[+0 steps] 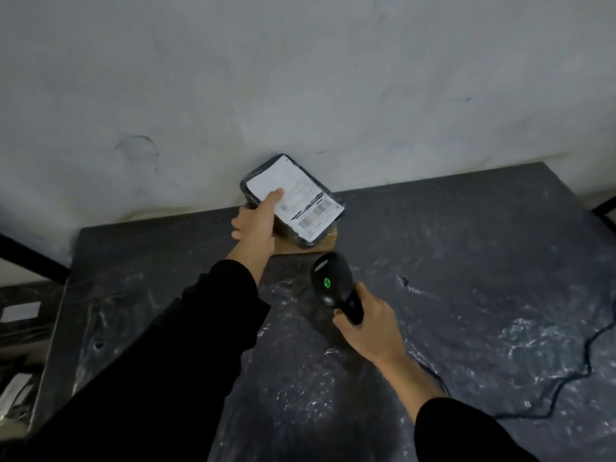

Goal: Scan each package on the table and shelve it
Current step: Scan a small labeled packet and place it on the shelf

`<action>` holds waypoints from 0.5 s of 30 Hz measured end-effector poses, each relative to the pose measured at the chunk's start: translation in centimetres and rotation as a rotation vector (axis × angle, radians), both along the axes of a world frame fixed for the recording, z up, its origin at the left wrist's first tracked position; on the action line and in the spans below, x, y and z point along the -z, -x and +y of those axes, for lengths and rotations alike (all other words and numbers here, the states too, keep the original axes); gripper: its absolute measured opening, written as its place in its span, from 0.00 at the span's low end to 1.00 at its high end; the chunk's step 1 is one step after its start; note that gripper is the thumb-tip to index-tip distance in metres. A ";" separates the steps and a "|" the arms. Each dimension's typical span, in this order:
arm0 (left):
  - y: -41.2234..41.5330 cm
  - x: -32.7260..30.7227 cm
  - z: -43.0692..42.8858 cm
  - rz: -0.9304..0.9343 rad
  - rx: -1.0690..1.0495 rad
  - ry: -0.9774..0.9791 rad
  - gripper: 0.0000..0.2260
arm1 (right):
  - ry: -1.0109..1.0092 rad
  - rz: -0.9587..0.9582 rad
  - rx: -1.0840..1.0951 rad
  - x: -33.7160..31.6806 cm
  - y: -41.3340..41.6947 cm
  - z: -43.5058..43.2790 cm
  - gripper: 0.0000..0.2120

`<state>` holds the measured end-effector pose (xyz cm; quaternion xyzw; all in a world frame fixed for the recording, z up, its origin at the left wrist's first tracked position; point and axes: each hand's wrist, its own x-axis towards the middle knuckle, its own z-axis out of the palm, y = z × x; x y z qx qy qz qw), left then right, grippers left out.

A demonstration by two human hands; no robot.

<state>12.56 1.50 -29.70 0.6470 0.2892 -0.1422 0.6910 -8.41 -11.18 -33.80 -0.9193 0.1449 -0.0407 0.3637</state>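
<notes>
At twelve o'clock on the table (pixel 466 261), hard against the wall (pixel 300 78), the left hand (pixel 258 225) has the package (pixel 293 198) tipped up, its far end raised toward the wall and its labelled face turned back to the camera. Thumb on top of the white label (pixel 300 195), the other fingers wrapped out of sight beneath: a firm clamp on the near-left edge. That tilt looks deliberate, I'd say, to show the barcodes to the scanner. Under it lies a flat brown cardboard piece (pixel 320 243), touching the package's lower end.

Down at five o'clock from the package, the right hand (pixel 366 315) is closed around the handle of the black scanner (pixel 333 281), nose aimed up at the label, a green light glowing on its back. Its cable (pixel 566 378) snakes away toward four o'clock across the crinkled dark covering.

As for the package itself: dark, glossy wrap, rounded corners, a slab-like block nearly covered by the label, blank at the upper end, printed with smeared dark bars and grey code blocks at the lower. Text too blurred to read. Shelving, I judge, not yet begun.
</notes>
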 end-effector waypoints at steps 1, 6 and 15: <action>0.4 -0.5 0.3 -0.031 -0.049 -0.012 0.39 | -0.016 -0.016 -0.005 -0.2 0.2 -0.5 0.12; 4.2 -3.1 3.4 -0.126 -0.067 0.133 0.20 | -0.164 -0.185 0.117 -2.0 0.2 -2.3 0.12; 18.2 -4.0 4.9 -0.054 -0.179 0.489 0.23 | -0.691 -0.294 0.160 -7.1 -2.1 -0.8 0.11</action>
